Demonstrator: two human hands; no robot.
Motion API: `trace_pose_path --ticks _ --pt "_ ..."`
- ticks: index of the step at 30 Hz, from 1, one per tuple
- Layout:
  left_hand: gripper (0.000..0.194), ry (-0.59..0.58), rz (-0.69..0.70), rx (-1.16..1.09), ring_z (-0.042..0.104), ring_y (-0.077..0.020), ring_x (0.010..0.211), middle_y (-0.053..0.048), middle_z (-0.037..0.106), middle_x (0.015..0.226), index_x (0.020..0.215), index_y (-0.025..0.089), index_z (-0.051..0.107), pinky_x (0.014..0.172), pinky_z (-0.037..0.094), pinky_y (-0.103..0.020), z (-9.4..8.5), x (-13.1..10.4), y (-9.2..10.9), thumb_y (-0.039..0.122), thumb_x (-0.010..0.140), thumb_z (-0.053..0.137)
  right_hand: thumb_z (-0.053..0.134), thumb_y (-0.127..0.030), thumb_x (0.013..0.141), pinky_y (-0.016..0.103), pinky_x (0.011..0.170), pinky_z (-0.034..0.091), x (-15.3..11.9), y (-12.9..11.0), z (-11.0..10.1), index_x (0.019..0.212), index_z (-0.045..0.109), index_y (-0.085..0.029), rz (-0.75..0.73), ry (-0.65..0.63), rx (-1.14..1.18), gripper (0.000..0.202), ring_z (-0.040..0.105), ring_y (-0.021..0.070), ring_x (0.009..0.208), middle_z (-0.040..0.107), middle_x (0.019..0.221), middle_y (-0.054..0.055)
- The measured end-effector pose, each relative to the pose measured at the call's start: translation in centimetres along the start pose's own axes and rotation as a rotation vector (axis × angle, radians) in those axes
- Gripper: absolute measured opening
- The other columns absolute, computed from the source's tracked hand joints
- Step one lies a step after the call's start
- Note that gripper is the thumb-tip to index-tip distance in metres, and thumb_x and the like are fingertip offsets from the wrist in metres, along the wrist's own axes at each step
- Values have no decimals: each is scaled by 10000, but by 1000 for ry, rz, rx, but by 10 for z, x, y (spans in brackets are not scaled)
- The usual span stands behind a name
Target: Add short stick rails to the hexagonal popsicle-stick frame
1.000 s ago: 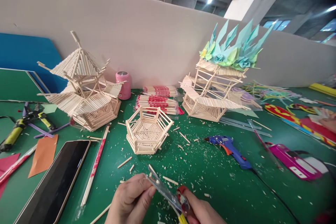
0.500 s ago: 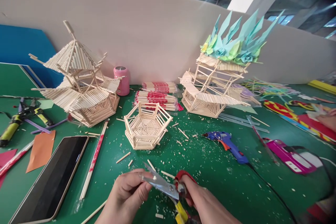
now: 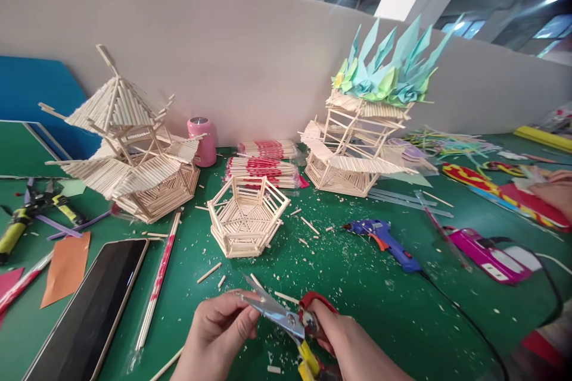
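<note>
My right hand [image 3: 342, 328] grips a pair of scissors [image 3: 280, 317] with red and yellow handles, the blades slightly apart and pointing left. In front of them my left hand [image 3: 223, 326] is closed in a pinch, thumb against forefinger, on a small wooden stick mostly hidden by the fingers. Only a pale bit shows near the blades. Beyond both hands stands a hexagonal stick basket [image 3: 248, 220] with an open top. Cut stick pieces [image 3: 209, 272] and crumbs lie around it.
A stick pagoda [image 3: 134, 158] stands left, a paper-topped one [image 3: 361, 131] right. Bundled sticks [image 3: 263, 171] and a pink canister [image 3: 202, 141] are behind. A phone [image 3: 89, 315] lies left; a corded blue glue gun [image 3: 386, 244] lies right. Another person's hand [image 3: 554, 193] is at far right.
The camera view has shifted slightly. Both hands stay close together around the scissors, and the pale bit between the blades shows less than before.
</note>
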State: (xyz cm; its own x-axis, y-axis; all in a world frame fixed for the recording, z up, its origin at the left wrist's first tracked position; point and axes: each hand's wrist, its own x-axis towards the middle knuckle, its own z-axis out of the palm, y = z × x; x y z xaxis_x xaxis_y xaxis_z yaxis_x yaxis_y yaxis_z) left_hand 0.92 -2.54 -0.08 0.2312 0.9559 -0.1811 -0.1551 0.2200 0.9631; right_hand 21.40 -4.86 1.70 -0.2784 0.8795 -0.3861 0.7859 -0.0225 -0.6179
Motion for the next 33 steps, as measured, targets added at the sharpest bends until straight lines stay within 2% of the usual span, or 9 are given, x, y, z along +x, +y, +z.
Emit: trace_pose_path --ticks 4,9,12,16,20,24,28,31,33 --pt "192 -12 20 -32 427 -96 532 3 565 574 680 196 741 514 338 -200 -3 -2 0 377 712 686 638 -242 595 292 719 450 -3 -3 -6 1145 473 -152 22 5 5 581 590 241 853 623 995 125" --pt "215 -85 -165 -306 401 -74 498 17 547 517 645 203 749 502 295 -192 -2 -4 4 410 590 773 668 -295 553 348 709 442 -6 -6 -17 980 540 -154 -20 2 -61 467 574 278 837 615 928 140" --pt "204 -83 -211 -357 399 -70 487 17 550 514 619 206 746 494 284 -193 -2 -4 4 392 553 800 625 -222 553 310 617 427 -6 -8 -18 896 534 -173 -53 24 -75 358 571 232 711 615 789 89" --pt "241 -61 -183 -329 376 -74 486 26 508 486 624 185 740 488 273 -197 -1 -3 5 411 559 790 570 -129 547 236 498 360 -3 -10 -12 849 495 -189 -72 15 -4 317 510 149 561 565 662 9" --pt "314 -30 -163 -293 318 -66 485 43 428 462 508 137 670 479 243 -193 2 0 9 421 612 755 557 -127 586 210 452 300 0 -13 -11 746 438 -199 -45 -2 81 211 409 103 506 444 580 -48" --pt "296 18 -222 -335 358 -61 484 37 471 460 604 134 706 495 262 -183 4 1 15 418 573 781 532 -200 659 201 461 312 2 -19 -20 772 401 -207 -37 -6 186 173 336 91 516 357 597 -69" --pt "325 20 -269 -399 377 -50 457 33 483 434 589 126 709 480 266 -171 5 0 15 424 512 811 536 -225 673 192 474 335 0 -24 -27 781 390 -217 -30 -4 232 182 369 89 531 383 625 -64" --pt "279 -9 -249 -453 389 -49 472 26 507 464 617 131 715 486 281 -161 3 0 13 389 555 802 576 -216 633 193 461 349 -2 -22 -25 809 392 -216 -3 -27 178 255 436 97 515 451 613 -58" --pt "239 -39 -238 -479 409 -52 495 20 524 492 640 137 716 505 302 -157 1 1 11 360 596 787 589 -233 623 205 467 377 -3 -20 -22 831 402 -212 5 13 122 280 498 123 529 503 623 -34"
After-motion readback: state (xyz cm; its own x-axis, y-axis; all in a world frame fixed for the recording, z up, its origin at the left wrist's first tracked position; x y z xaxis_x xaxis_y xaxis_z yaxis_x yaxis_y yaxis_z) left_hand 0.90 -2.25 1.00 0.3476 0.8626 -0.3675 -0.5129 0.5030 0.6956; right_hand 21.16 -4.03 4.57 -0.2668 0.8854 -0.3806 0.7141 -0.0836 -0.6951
